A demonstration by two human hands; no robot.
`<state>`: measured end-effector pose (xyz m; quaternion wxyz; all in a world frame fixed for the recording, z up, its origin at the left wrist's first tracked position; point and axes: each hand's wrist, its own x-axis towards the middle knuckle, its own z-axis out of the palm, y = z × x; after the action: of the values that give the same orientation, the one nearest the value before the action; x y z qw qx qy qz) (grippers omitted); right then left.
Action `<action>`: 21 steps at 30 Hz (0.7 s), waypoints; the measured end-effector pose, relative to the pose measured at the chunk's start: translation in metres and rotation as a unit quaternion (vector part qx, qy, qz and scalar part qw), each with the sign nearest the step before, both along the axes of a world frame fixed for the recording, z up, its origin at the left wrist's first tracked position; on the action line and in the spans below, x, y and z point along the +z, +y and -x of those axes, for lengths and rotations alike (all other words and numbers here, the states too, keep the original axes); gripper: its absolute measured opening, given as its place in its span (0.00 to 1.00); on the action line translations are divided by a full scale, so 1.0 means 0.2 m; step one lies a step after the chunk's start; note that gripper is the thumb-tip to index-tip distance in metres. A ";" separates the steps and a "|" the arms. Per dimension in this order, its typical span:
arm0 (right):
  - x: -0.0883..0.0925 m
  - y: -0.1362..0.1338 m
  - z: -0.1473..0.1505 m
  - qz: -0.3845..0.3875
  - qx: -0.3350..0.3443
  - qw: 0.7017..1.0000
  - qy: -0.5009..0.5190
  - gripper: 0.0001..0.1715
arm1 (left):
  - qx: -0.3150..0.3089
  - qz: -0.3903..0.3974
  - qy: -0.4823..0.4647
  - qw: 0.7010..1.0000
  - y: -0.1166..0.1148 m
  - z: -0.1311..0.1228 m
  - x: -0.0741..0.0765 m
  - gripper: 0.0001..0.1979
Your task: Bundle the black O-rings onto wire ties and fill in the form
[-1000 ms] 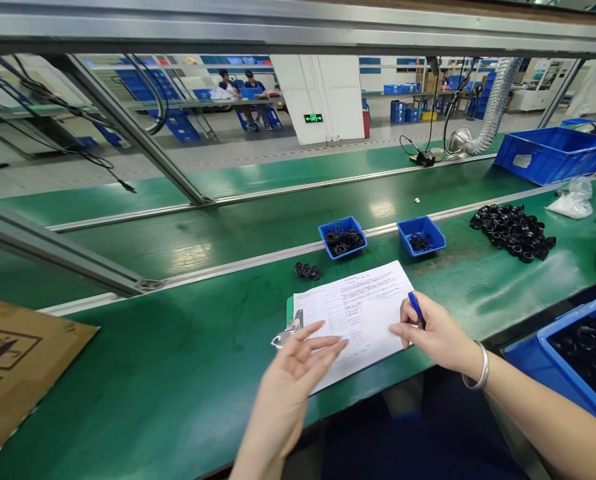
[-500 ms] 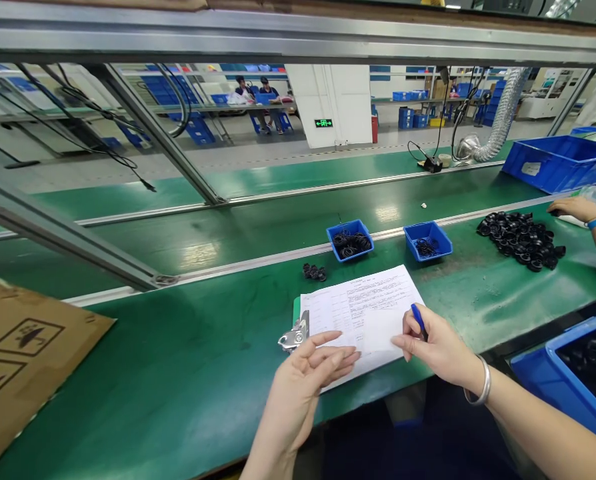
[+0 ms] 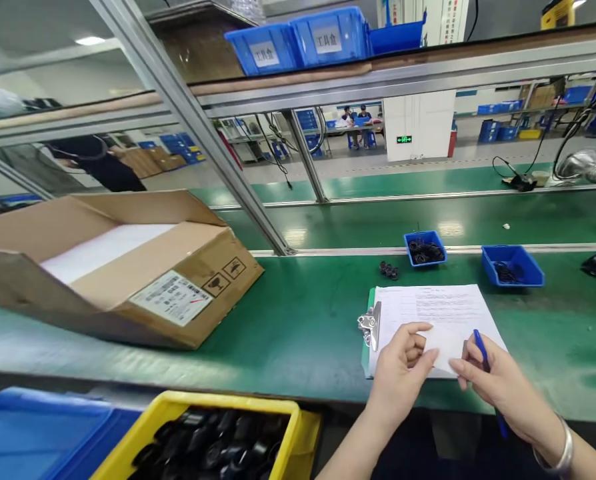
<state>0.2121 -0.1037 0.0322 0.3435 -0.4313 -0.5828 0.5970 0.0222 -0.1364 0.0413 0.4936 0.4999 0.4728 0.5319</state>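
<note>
L hand [image 3: 403, 373] observed half-curled, fingers [image 3: 418, 337] at L edge of small white slip [image 3: 445, 347]; pinch on slip cannot be told. R hand [image 3: 498, 390] noted pinching blue pen [image 3: 482, 350] betw. thumb & fingers, pen tilted; silver bangle [image 3: 561, 450] seen on R wrist. Hands held close together, not touching, over lower part of printed form [image 3: 431, 310]. Slip seen lying on form. Form clamped on clipboard [image 3: 365, 353] by metal clip [image 3: 369, 327] at L edge; clipboard flat on green bench [image 3: 298, 347].

Nearby: small pile of black rings [image 3: 389, 270] beyond clipboard; blue trays w/ black rings [image 3: 425, 248] [image 3: 512, 267] along bench rail. Open cardboard box [image 3: 218, 280] w/ white sheet inside on bench, L of clipboard. Yellow crate [image 3: 298, 427] of black parts at near edge, blue crate [image 3: 43, 433] beside it. Labelled blue bins [image 3: 298, 43] on upper shelf. Seated persons [image 3: 355, 120] seen far off, too small for detail.
</note>
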 end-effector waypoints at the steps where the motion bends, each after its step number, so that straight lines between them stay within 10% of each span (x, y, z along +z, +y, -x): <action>1: 0.01 0.02 -0.01 -0.052 -0.007 0.998 -0.037 0.25 | 0.008 0.000 0.011 1.000 0.00 0.00 0.00 0.15; 12: 0.14 0.03 0.07 -0.515 -0.014 0.836 -0.191 0.17 | 0.002 -0.026 0.141 0.990 0.02 0.02 -0.03 0.17; 21: 0.01 -0.02 0.07 -0.611 0.007 0.760 -0.223 0.07 | -0.011 0.013 0.091 0.996 0.02 0.00 -0.01 0.14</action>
<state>0.1984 -0.1072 0.0335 0.3904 -0.2464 -0.8870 0.0037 0.0230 -0.1318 0.0397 0.4607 0.5446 0.5174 0.4727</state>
